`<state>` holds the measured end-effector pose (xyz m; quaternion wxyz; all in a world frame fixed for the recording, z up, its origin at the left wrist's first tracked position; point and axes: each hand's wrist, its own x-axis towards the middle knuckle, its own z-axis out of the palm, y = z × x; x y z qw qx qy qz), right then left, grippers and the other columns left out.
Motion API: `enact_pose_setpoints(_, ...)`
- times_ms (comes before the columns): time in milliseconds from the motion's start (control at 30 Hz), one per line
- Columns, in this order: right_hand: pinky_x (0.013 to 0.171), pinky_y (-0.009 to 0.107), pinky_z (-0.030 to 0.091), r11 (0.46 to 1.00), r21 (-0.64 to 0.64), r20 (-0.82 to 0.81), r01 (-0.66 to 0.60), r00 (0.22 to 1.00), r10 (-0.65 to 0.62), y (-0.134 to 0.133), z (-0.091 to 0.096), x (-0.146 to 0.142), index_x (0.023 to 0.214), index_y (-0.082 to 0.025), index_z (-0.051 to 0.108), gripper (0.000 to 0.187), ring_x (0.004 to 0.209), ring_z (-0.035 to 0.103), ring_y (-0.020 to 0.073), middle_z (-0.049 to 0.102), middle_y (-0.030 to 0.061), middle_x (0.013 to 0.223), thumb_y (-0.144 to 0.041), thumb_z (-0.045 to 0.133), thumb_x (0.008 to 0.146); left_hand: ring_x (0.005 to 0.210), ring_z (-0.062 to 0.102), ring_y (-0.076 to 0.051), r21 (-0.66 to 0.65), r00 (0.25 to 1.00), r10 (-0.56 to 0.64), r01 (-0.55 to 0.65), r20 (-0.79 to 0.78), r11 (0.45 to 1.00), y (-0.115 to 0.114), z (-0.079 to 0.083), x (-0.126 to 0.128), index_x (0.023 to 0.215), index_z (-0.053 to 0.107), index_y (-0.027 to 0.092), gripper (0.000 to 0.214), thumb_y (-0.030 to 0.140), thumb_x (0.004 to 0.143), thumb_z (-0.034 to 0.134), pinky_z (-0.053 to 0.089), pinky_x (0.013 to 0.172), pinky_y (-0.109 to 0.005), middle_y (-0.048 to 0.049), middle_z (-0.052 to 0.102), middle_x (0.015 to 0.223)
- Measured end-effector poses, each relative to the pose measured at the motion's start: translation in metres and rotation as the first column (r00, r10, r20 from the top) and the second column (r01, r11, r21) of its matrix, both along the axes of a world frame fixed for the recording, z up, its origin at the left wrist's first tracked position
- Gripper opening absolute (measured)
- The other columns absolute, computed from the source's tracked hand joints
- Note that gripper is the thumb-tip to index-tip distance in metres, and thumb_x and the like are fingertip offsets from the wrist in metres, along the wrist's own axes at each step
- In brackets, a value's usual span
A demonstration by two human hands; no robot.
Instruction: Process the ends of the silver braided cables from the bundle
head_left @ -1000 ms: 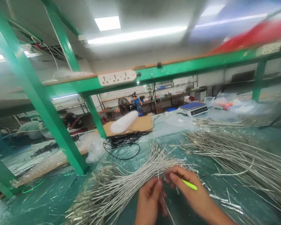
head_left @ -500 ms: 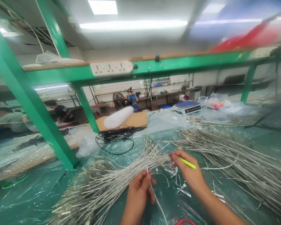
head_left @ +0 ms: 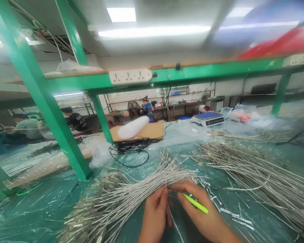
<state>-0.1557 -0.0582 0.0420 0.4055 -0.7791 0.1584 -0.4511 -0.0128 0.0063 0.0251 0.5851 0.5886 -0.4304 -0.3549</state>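
Observation:
My left hand (head_left: 155, 211) pinches a thin silvery-white cable (head_left: 176, 224) near its upper end, and the rest trails down toward the bottom edge. My right hand (head_left: 199, 207) is closed around a slim neon-yellow pen-like tool (head_left: 196, 203). Its fingertips meet the cable end beside the left fingertips; the tool's tip is hidden there. Just behind both hands lies a thick bundle of similar cables (head_left: 131, 192), fanning out at its ends. Small foil-like scraps (head_left: 229, 212) are scattered right of my right hand.
A second cable pile (head_left: 245, 172) covers the right side of the green-sheeted table (head_left: 45, 209). Behind are a coiled black cord (head_left: 131, 148), a digital scale (head_left: 208, 118) and plastic bags (head_left: 240, 113). Green posts (head_left: 53, 118) and a beam with a power strip (head_left: 130, 76) frame the bench. People sit beyond.
My right hand has come left and down with the yellow tool, joining my left hand at the cable end. The whole view has shifted slightly.

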Motion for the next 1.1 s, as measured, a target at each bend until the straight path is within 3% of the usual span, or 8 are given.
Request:
enact_pose_setpoints(667, 0.089, 0.033, 0.048, 0.996, -0.004, -0.014, 0.086, 0.996, -0.086, 0.0021, 0.0028, 0.0004, 0.098, -0.023, 0.069, 0.019, 0.097, 0.060, 0.0200, 0.067, 0.0047, 0.096, -0.017, 0.051, 0.092, 0.030, 0.038, -0.007, 0.039, 0.992, -0.001, -0.003, 0.124, 0.999, 0.0067, 0.0082, -0.0104, 0.070, 0.055, 0.018, 0.036, 0.046, 0.091, 0.046, 0.025, 0.034, -0.021, 0.0062, 0.047, 0.053)
enact_pose_setpoints(900, 0.090, 0.035, 0.048, 0.986, -0.140, -0.066, -0.095, 0.994, 0.087, 0.0049, 0.0090, -0.0002, 0.106, -0.026, 0.069, 0.025, 0.098, 0.059, 0.0207, 0.070, 0.0049, 0.099, -0.013, 0.053, 0.091, 0.030, 0.036, -0.010, 0.047, 0.993, -0.012, 0.007, 0.117, 0.999, 0.0058, 0.0033, -0.0079, 0.084, 0.062, 0.016, 0.036, 0.047, 0.091, 0.044, 0.024, 0.033, -0.022, 0.0075, 0.041, 0.044)
enact_pose_setpoints(1100, 0.087, 0.034, 0.049, 0.993, -0.114, -0.010, 0.029, 1.000, -0.030, 0.0021, 0.0034, -0.0035, 0.103, -0.026, 0.069, 0.024, 0.094, 0.060, 0.0209, 0.069, 0.0041, 0.094, -0.014, 0.053, 0.090, 0.029, 0.038, -0.008, 0.034, 0.995, 0.018, -0.021, 0.102, 0.999, 0.0070, 0.0050, -0.0080, 0.070, 0.055, 0.019, 0.038, 0.050, 0.089, 0.048, 0.022, 0.033, -0.022, 0.0055, 0.048, 0.052)
